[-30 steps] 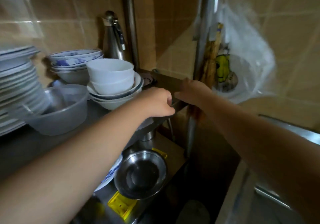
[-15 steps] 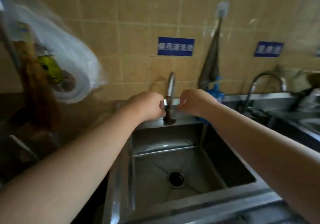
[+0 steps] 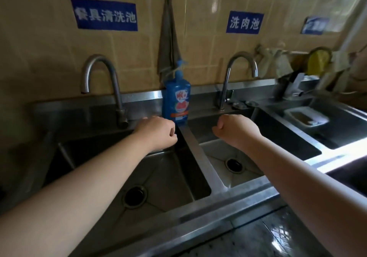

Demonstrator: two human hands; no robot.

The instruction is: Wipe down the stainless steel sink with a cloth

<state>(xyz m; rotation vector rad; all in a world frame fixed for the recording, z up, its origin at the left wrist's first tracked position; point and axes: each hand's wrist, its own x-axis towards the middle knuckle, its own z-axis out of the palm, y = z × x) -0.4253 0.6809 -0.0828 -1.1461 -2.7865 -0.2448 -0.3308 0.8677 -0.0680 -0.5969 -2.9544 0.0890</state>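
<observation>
Steel sink (image 3: 200, 149): blue soap bottle (image 3: 176, 99) on its divider's far end, grey cloth (image 3: 168, 36) hanging above. Left hand (image 3: 156, 132) and right hand (image 3: 236, 130) flank bottle, fingers curled, holding nothing.

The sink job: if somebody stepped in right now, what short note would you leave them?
Left hand: fingers curled, holding nothing, over the left basin.
Right hand: fingers curled, holding nothing, over the middle basin.
Cloth: a grey cloth hangs on the wall, behind the blue soap bottle standing on the back ledge between the two taps.
Done: no sign of wiping.
Left: take a cloth, wipe the basins, rims and ledge.
</observation>
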